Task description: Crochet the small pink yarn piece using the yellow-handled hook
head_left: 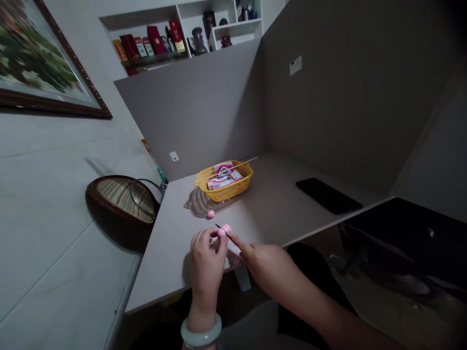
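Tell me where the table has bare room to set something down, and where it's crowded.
One bare patch on the table lies between the basket and black slab; a narrower one, between the left hand and the left edge. It's crowded by the near edge: pink piece in the left hand, blade in the right hand.

big framed painting (40,53) up on the left, white shelves (194,14) with some red boxes (155,40) and a greyish vase (199,41), couple of white wall plates (296,65), random flat black slab (326,194) lying on the worktop (164,233)
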`<action>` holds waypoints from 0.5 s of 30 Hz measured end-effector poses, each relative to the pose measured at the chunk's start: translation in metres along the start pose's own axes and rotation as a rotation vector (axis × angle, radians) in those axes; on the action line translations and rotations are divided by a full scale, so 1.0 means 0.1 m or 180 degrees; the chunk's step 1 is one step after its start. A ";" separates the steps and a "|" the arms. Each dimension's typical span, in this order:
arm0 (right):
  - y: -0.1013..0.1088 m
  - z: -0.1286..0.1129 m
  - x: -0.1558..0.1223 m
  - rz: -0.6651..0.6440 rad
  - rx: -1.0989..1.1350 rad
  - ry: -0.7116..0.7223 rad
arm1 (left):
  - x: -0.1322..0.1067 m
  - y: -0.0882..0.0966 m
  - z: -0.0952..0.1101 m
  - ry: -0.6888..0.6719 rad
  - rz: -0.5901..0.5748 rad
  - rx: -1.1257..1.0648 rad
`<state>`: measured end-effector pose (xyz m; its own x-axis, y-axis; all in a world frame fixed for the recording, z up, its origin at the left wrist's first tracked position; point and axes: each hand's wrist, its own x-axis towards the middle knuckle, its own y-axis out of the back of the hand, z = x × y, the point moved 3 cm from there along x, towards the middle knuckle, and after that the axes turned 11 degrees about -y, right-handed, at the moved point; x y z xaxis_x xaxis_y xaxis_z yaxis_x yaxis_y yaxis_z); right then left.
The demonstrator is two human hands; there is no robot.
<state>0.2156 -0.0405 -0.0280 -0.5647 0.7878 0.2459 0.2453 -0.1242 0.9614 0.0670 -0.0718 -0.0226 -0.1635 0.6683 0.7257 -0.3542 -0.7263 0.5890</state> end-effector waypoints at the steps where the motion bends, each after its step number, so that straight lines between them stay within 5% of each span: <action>1: -0.02 0.00 -0.01 0.0020 0.0004 -0.0016 | 0.00 0.00 0.00 -0.0015 -0.0004 -0.0001; 8: 0.01 0.13 -0.22 0.0086 0.0103 0.0172 | -0.01 0.00 0.00 -0.0023 0.0103 -0.0001; 15: 0.02 0.04 -0.07 0.0147 -0.0096 0.0155 | -0.02 0.00 -0.01 -0.0004 0.0077 0.0067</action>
<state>0.2226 -0.0435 -0.0286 -0.5911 0.7507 0.2949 0.2486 -0.1783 0.9521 0.0663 -0.0729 -0.0251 -0.1706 0.6504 0.7402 -0.3309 -0.7454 0.5787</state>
